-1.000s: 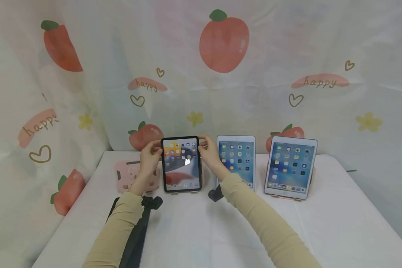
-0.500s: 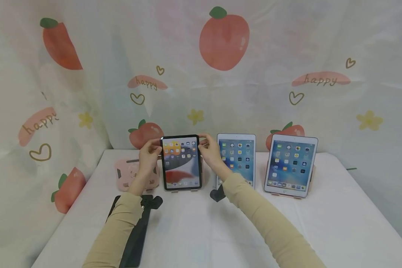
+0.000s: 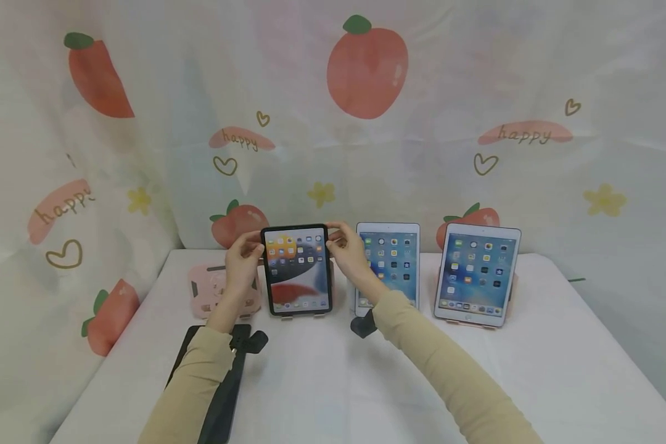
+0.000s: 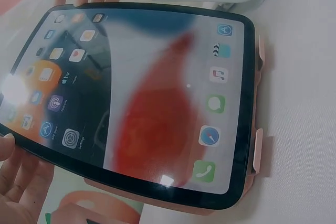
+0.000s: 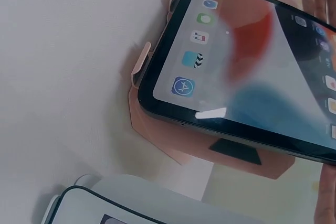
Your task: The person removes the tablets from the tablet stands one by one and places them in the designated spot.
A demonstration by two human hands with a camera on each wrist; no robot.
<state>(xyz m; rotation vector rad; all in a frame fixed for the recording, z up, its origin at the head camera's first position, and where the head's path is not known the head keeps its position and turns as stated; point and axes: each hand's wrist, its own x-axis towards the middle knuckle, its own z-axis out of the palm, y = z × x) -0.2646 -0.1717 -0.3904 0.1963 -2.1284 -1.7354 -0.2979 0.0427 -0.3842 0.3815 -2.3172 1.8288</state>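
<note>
A black-framed tablet (image 3: 298, 271) with a lit home screen leans on a pink stand (image 5: 210, 148), its lower edge at the stand's two front lips. My left hand (image 3: 242, 265) pinches its upper left edge, and my right hand (image 3: 346, 250) pinches the upper right edge. In the left wrist view, the left-hand fingers (image 4: 26, 182) lie partly behind the tablet, with the thumb at its edge. Only part of the right hand (image 5: 326, 198) appears in the right wrist view. Most of the stand is hidden behind the tablet.
Right of the black tablet stand a white tablet (image 3: 390, 265) and another white tablet (image 3: 477, 274) on stands. A second pink stand (image 3: 202, 290) is at the left. Under my left forearm lies a dark flat tablet (image 3: 222, 401). A fruit-print curtain (image 3: 288, 74) hangs behind the white-covered table (image 3: 322, 382).
The bright reflection on the black-framed tablet's screen in the head view is gone. Both hands keep their hold at its upper edges, and the head view shifts slightly.
</note>
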